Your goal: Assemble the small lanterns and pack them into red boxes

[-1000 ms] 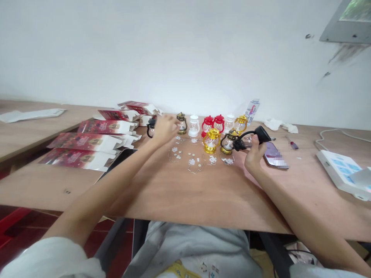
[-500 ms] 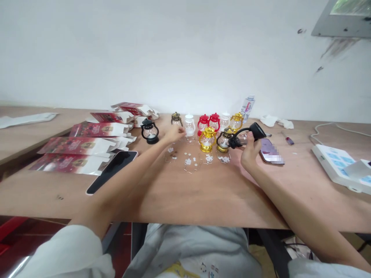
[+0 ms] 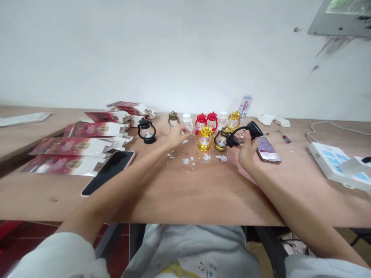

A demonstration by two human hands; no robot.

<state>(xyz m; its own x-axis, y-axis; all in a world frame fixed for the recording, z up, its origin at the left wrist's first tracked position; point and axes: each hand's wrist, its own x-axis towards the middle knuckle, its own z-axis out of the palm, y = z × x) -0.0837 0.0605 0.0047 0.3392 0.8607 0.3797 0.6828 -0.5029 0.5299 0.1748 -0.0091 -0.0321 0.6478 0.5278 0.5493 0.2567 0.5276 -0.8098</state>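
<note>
In my right hand (image 3: pixel 247 152) a black lantern (image 3: pixel 239 136) is tipped on its side, its base turned up and to the right. My left hand (image 3: pixel 177 137) hovers over the table's middle with fingertips pinched together; what they hold, if anything, is too small to make out. A gold lantern (image 3: pixel 205 139) and a bronze lantern (image 3: pixel 221 139) stand between my hands. Small white pieces (image 3: pixel 206 158) and thin bent wire outlines lie in front of them. Behind stand red lanterns (image 3: pixel 212 120), white lanterns (image 3: pixel 187 121) and others. Another black lantern (image 3: pixel 147 131) stands upright left of my left hand.
Flattened red printed boxes (image 3: pixel 69 146) overlap on the left beside a dark phone (image 3: pixel 108 173). To the right are a second phone (image 3: pixel 268 148), a screwdriver (image 3: pixel 285 138), crumpled tissues (image 3: pixel 266 119) and a white power strip (image 3: pixel 333 162). A plastic bottle (image 3: pixel 245 106) leans at the wall.
My left hand has shifted slightly to the right relative to the lanterns, still pinched. My right hand keeps the tilted black lantern almost in place. The whole view has shifted a little.
</note>
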